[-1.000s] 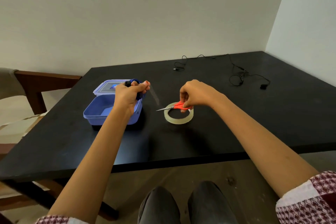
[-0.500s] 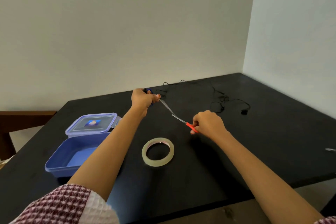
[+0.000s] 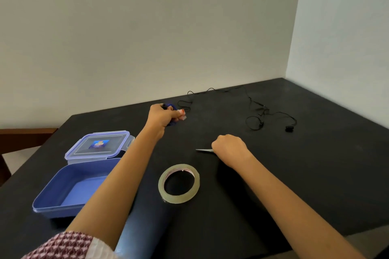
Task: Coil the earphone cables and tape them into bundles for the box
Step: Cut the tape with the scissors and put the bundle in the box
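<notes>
at the far left edge a brown wooden chair (image 3: 27, 139) shows beside the black table (image 3: 315, 174). on the table's left part sits an open blue box (image 3: 69, 191), and its clear lid (image 3: 97, 147) lies flat just behind it, touching the box's back rim, with a small coloured label in the middle. the left forearm crosses over the box's right corner, a red-and-white patterned sleeve (image 3: 61, 246) showing at the bottom edge.

the left hand (image 3: 161, 118) is raised toward the back of the table, fingers curled tight around a coiled blue earphone cable (image 3: 171, 107); a short piece of clear tape (image 3: 183, 116) sticks out at the fingertips.

nearer the front, between the two arms, a roll of clear tape (image 3: 179, 183) lies flat on the table, apart from both hands.

right of it, the right hand (image 3: 229, 149) rests low at the table as a closed fist around scissors (image 3: 204, 150); only the metal blade tips poke out to the left, pressed together, the handles hidden in the fist.

at the back right, a black earphone cable (image 3: 252, 111) lies loose and uncoiled on the table, well apart from both hands.
</notes>
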